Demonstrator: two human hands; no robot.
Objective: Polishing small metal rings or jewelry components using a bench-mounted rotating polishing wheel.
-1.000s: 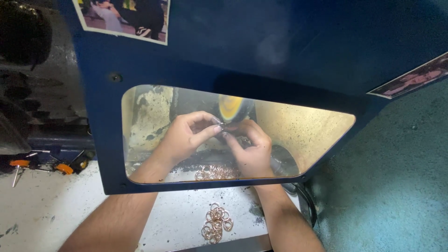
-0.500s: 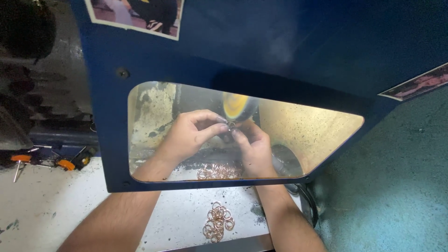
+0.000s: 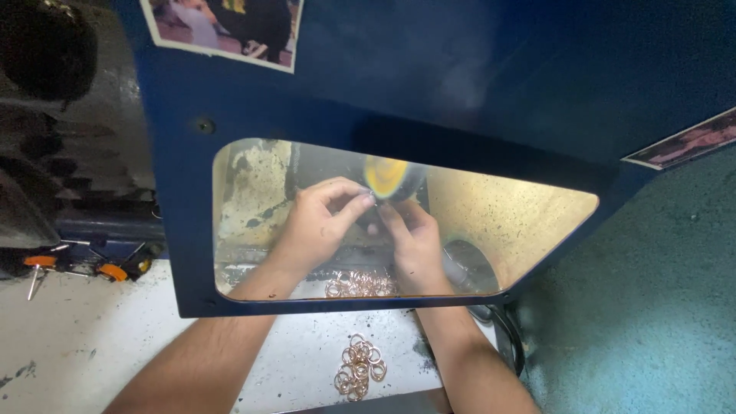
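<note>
- Both hands have crept a touch closer to the yellow wheel [image 3: 386, 176] since a moment ago, and the whole view has shifted slightly; the pinch at the wheel looks the same as before.
- Left hand [image 3: 318, 222] sits just left of the wheel, behind the clear window [image 3: 253, 192] of the blue hood [image 3: 460, 92]; thumb and forefinger are pinched together at the wheel's lower edge.
- Right hand [image 3: 414, 245] is right below the wheel, fingers curled in tight and meeting the left fingertips.
- Whatever they pinch is tiny and blurred through the window; I cannot tell what it is, only that both grips are clenched around something small right at the wheel.
- Below the wheel, near the window's bottom edge, a heap of copper-coloured rings [image 3: 359, 285] lies between the two wrists.
- Further below the wheel, outside the hood, a second cluster of rings [image 3: 359, 372] rests on the white bench [image 3: 92, 345], between the forearms.
- Well to the left of the wheel, orange-handled tools [image 3: 107, 270] lie at the bench's back edge.
- Up and left of the wheel, a photo [image 3: 222, 27] is stuck on the hood.
</note>
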